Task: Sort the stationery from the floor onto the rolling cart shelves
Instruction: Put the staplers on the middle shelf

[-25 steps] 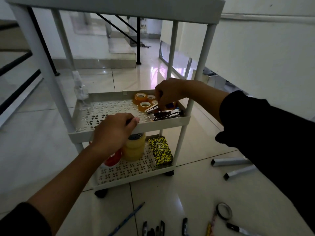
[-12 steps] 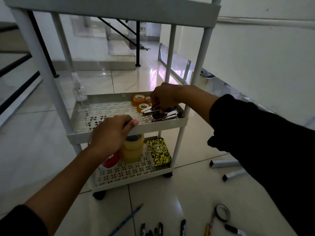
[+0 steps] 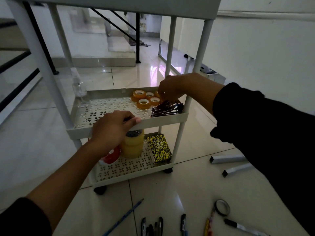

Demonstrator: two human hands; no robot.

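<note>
Metal staplers (image 3: 167,109) just below right hand (image 3: 168,88) grip

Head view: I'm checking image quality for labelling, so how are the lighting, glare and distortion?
Head view: dim overall, sleeves nearly black; bright glare on the floor tiles behind the cart; wide-angle bending of the cart posts; stapler pile dark but legible.
</note>
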